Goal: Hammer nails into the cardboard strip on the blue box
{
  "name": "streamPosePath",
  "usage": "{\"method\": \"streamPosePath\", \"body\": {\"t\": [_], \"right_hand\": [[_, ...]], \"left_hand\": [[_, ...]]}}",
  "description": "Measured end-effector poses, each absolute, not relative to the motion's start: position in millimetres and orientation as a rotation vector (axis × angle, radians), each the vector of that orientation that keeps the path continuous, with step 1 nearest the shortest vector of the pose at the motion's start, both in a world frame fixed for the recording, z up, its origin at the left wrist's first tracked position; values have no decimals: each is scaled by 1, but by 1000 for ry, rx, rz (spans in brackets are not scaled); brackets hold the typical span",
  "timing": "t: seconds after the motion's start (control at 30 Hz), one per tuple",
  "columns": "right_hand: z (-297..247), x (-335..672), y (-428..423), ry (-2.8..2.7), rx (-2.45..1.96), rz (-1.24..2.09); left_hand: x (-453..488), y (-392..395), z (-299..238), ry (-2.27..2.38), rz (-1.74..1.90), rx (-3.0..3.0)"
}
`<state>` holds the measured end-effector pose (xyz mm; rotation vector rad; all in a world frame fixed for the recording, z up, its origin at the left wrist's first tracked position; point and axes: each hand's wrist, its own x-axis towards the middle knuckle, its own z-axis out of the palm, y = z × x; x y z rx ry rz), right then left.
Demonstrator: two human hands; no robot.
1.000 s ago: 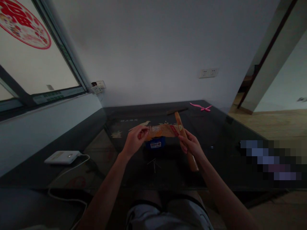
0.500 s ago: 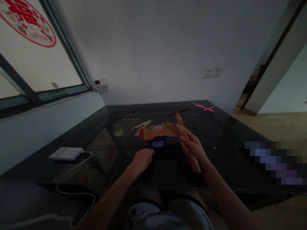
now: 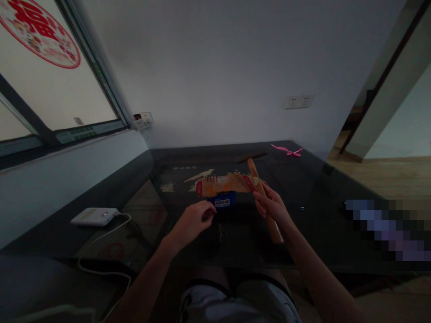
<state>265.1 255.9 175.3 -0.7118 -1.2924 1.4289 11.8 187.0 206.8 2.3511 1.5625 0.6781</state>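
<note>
My right hand (image 3: 271, 204) is wrapped round the wooden handle of a hammer (image 3: 258, 181), whose dark head is at the far end of the handle. To its left lies a long orange package with red ends (image 3: 224, 184), resting across a blue container (image 3: 224, 200). Several thin nails (image 3: 212, 178) stand up from the package near its left end. My left hand (image 3: 198, 215) is closed in a pinch just in front of the blue container; whatever its fingertips hold is hidden. Several loose nails (image 3: 221, 231) lie on the table beside it.
The dark glossy table (image 3: 188, 157) meets the wall at the back. A white power bank (image 3: 94, 216) with a white cable sits at left. A pink ribbon (image 3: 291, 151) lies at the back right. A blurred-out patch (image 3: 380, 229) covers something at the right edge.
My left hand has lifted slightly away from the loose nails towards the blue container, so more of them show. My right hand keeps the hammer in nearly the same place.
</note>
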Motion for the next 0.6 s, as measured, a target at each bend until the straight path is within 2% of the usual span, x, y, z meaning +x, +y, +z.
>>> {"method": "streamPosePath", "body": {"t": [0.13,0.33,0.47,0.6], "right_hand": [[172,264,257,-1298,-730,1443],[174,264,255,-1301,-738,1423],[176,264,253,-1299,-736,1427],[177,263,252,-1291,-727,1452]], "left_hand": [[10,207,234,1473,1091,2318],[16,299,234,1452,1546,2213],[20,331,220,1509,1509,2234],[20,332,206,1504,1409,2267]]}}
